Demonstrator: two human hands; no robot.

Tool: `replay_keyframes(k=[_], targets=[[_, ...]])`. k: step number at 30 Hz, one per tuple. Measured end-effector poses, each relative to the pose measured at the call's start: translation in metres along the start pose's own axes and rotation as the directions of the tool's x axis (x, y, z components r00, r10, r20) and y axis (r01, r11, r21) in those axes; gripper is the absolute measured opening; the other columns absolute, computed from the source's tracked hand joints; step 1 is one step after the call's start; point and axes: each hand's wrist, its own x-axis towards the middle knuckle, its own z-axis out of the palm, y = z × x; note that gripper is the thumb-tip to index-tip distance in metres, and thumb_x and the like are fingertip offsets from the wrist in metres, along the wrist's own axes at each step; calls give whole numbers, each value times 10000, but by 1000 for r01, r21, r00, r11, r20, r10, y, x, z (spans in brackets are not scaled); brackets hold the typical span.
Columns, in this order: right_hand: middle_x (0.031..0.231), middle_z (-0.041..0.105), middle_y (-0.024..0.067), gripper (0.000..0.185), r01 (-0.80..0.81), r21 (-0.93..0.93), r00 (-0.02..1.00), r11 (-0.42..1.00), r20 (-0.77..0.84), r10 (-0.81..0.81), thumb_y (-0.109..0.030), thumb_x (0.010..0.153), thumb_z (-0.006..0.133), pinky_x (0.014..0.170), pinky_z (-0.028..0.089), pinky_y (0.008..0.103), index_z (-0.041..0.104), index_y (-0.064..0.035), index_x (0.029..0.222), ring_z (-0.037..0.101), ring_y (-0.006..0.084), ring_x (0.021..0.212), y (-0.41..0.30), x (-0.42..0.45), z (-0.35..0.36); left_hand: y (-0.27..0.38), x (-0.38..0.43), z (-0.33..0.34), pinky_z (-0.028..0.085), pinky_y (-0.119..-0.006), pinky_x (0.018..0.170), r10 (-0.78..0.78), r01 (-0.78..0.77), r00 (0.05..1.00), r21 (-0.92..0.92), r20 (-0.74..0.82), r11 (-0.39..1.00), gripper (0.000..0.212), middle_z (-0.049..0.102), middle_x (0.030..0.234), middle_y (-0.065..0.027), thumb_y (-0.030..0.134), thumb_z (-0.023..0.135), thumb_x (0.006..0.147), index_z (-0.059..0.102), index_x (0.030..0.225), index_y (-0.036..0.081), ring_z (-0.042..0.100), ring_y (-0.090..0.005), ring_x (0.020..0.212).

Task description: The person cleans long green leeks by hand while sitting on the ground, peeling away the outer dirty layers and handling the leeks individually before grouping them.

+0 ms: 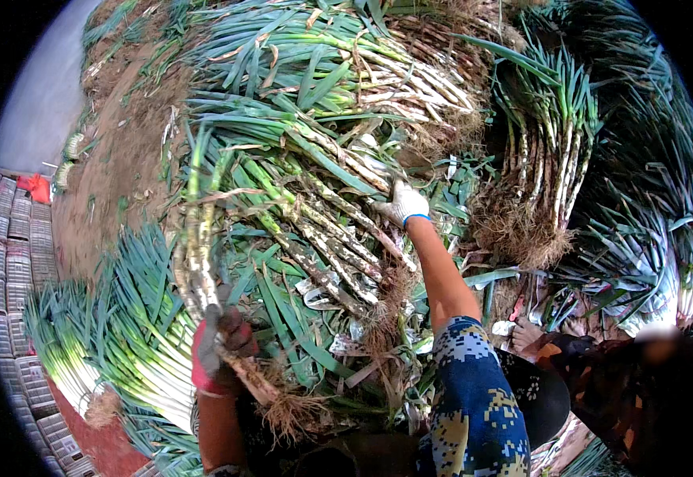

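My left hand (222, 349), in a red and grey glove, grips several long green onions (202, 262). Their leaves point away from me and their shaggy roots hang below the hand at the right. My right hand (405, 204) wears a white glove with a blue cuff and reaches forward onto the root end of a long green onion in the heap. Its fingertips are partly hidden, so whether they close on the stalk is unclear. Between my hands lie several soil-stained green onions (328, 238), their roots towards my right arm. Loose leaves and peeled skins (287, 322) litter the ground beneath.
A large pile of untrimmed green onions (299, 53) lies ahead. Cleaned white-stemmed bundles (150, 352) rest at left, with more bundles (632, 268) at right. A rooted clump (543, 149) stands right of centre. Another person's foot (525, 335) is near my right arm. Stacked bricks (10, 256) line the left edge.
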Motion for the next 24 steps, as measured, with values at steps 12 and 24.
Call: replay_keyframes(k=[12, 24], targets=[[1006, 628, 270, 530, 81, 540, 905, 838, 313, -289, -447, 851, 540, 853, 459, 465, 576, 18, 1103, 596, 427, 951, -76, -129, 23, 19, -7, -20, 393, -263, 517, 56, -58, 990, -10, -132, 998, 510, 467, 738, 24, 321, 559, 934, 408, 1357, 78, 460, -102, 597], [1106, 583, 240, 548, 374, 359, 926, 855, -86, -369, -258, 782, 641, 854, 471, 460, 470, -79, 1272, 577, 401, 993, -157, -242, -13, 26, -33, -41, 451, -303, 533, 179, -186, 979, -79, -94, 979, 501, 483, 789, 16, 338, 590, 923, 469, 1292, 22, 501, -125, 610]])
